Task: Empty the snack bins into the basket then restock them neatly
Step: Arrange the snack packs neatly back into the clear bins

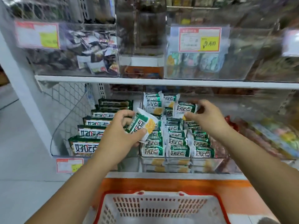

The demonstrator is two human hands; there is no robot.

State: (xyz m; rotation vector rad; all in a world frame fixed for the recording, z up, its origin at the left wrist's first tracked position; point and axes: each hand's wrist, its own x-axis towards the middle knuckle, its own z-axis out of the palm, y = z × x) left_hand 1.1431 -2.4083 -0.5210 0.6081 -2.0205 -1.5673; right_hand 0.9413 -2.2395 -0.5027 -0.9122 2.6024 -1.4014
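Pinching two packets [142, 125] [184, 109], left hand [119, 131], right hand [208, 117] (one basket [161, 194] below).

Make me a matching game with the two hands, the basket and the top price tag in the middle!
Things:
1. left hand
2. right hand
3. basket
4. price tag

Where or what:
A. stuck on a clear upper bin
B. grips the tilted packet
C. lowest in the picture, below the shelves
D. pinches the other packet, farther back

Pairs: 1-B, 2-D, 3-C, 4-A
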